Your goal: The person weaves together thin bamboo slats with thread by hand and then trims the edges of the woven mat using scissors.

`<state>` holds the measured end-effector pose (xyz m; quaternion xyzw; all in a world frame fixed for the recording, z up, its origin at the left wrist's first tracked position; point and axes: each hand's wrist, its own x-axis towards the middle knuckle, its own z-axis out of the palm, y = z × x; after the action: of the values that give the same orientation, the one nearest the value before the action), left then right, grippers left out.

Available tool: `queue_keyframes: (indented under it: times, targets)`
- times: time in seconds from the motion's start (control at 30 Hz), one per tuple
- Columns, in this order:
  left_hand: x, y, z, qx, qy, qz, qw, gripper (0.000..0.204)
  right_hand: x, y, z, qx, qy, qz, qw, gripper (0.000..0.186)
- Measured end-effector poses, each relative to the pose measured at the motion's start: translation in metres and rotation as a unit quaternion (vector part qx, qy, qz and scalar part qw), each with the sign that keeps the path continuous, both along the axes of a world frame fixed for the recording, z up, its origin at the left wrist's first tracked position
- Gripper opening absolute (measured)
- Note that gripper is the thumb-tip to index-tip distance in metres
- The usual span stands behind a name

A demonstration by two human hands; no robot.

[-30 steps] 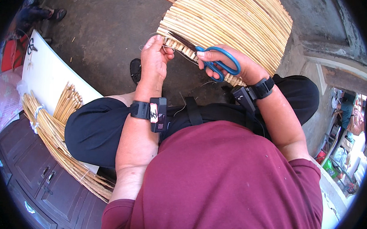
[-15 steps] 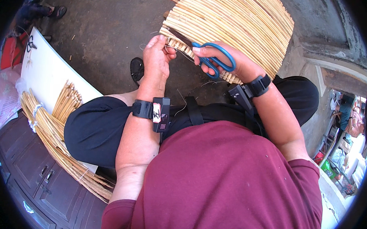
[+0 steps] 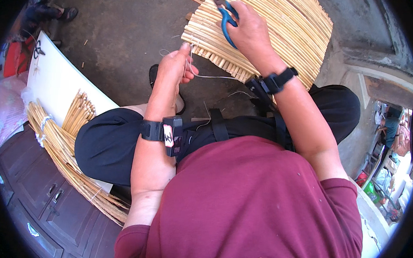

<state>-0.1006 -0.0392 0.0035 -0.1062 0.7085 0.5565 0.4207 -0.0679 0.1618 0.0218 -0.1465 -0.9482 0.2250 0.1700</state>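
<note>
A mat of thin bamboo sticks (image 3: 284, 31) lies on the ground in front of my knees. My right hand (image 3: 250, 31) rests on the mat and grips blue-handled scissors (image 3: 226, 17), blades pointing up and left. My left hand (image 3: 174, 67) sits at the mat's near left corner, fingers pinched on a thin white thread (image 3: 209, 76) that runs from the mat's edge. Both wrists wear black bands.
A white board (image 3: 56, 81) leans at my left with loose sticks (image 3: 78, 112) on it. A tied bundle of long sticks (image 3: 62, 157) lies along a dark wooden cabinet (image 3: 51, 205). A black sandal (image 3: 154, 76) sits on the concrete floor.
My right hand has carried the scissors away from the mat's near edge up onto the mat. My left hand now holds a freed thread.
</note>
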Motion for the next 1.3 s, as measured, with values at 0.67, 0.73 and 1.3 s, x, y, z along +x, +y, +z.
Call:
queue_keyframes:
  times: [0.67,0.73,1.3]
  targets:
    - [0.012,-0.005,-0.002,0.207,-0.043,0.106,0.972,0.008,-0.016,0.0,-0.027,0.079,0.064,-0.024,0.995,0.047]
    - [0.013,-0.004,-0.003,0.233,-0.05,0.121,0.963,0.009,-0.017,0.0,-0.026,0.078,0.06,-0.021,0.995,0.047]
    - [-0.002,0.029,-0.001,0.236,-0.047,0.164,0.957,0.01,-0.025,-0.011,-0.008,0.064,-0.164,-0.037,0.984,0.086]
